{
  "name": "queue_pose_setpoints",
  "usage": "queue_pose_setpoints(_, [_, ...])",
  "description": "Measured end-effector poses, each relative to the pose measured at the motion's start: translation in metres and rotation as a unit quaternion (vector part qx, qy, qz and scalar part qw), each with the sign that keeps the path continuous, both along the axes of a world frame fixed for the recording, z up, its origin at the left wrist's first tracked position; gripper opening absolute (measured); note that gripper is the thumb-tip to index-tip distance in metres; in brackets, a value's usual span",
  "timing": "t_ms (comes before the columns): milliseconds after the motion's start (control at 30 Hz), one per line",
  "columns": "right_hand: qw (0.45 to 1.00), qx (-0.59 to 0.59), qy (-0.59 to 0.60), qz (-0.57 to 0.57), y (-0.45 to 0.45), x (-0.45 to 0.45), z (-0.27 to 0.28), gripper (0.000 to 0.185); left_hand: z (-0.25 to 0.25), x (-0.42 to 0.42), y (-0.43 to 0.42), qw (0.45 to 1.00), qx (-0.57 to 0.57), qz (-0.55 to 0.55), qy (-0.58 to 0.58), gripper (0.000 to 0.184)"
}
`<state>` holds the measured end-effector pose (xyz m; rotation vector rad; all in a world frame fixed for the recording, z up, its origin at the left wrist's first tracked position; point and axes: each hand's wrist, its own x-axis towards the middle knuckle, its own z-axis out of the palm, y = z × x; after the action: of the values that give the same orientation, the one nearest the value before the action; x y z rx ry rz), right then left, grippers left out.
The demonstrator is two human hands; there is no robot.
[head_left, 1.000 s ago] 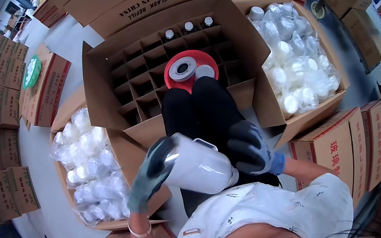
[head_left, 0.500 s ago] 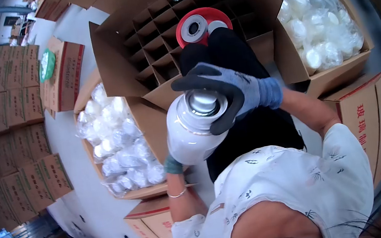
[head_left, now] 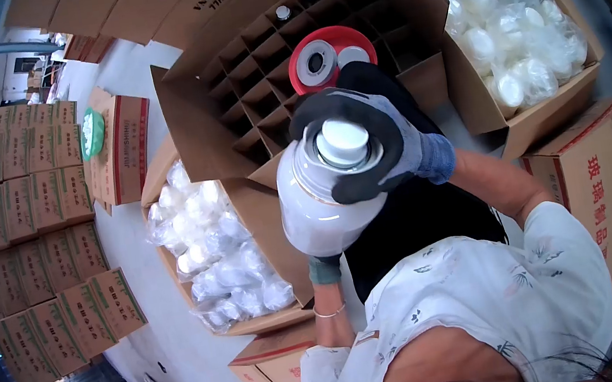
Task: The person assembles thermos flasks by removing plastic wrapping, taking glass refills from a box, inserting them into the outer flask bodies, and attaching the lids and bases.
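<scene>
In front of my body, tilted towards me, is a white vacuum flask (head_left: 326,219) with a white stopper (head_left: 344,141) in its mouth. My right hand (head_left: 372,131), in a grey and blue glove, curls its fingers and thumb around the collar beside the stopper. At the flask's lower end my left hand (head_left: 325,268) holds it from behind; only the green glove cuff shows and the fingers are hidden. Past my knees a red round basin (head_left: 296,75) carries a white ring-shaped part (head_left: 316,62) and a white cap (head_left: 352,56).
An open carton (head_left: 183,122) with cardboard dividers lies ahead, several capped bottles in its far cells. Boxes of plastic-wrapped white parts stand left (head_left: 209,228) and right (head_left: 511,37). Closed cartons (head_left: 585,175) are at my right; stacked cartons (head_left: 32,190) line the far left.
The flask and both hands have shifted slightly right in view. My right hand has turned around the collar, and the white stopper's top now shows more plainly. The camera has tilted a little.
</scene>
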<state>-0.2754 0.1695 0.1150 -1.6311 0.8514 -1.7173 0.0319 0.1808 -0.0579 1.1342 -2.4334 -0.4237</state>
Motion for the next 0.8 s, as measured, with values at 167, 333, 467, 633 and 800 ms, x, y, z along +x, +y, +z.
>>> queue_pose_setpoints(167, [0.999,-0.029,-0.007,0.035,0.004,-0.012,-0.003,0.07,0.004,0.004,-0.021,0.996,0.092,0.018,0.008,0.053])
queue_pose_setpoints(333, [0.998,0.024,0.045,-0.021,0.037,-0.026,-0.038,0.084,0.071,0.028,-0.122,0.931,0.346,0.071,0.09,0.049])
queue_pose_setpoints(467, [0.976,0.101,0.189,0.035,0.075,-0.048,-0.078,0.059,0.16,-0.045,-0.176,0.881,0.456,-0.103,0.069,0.047])
queue_pose_setpoints(633, [0.954,0.183,0.193,-0.14,0.009,-0.116,-0.116,0.042,0.126,-0.17,-0.116,0.874,0.239,-0.341,-0.252,0.043])
queue_pose_setpoints(800, [0.819,0.175,0.5,-0.219,-0.133,-0.109,-0.186,0.053,0.136,-0.166,-0.123,0.881,0.299,-0.341,-0.139,0.044])
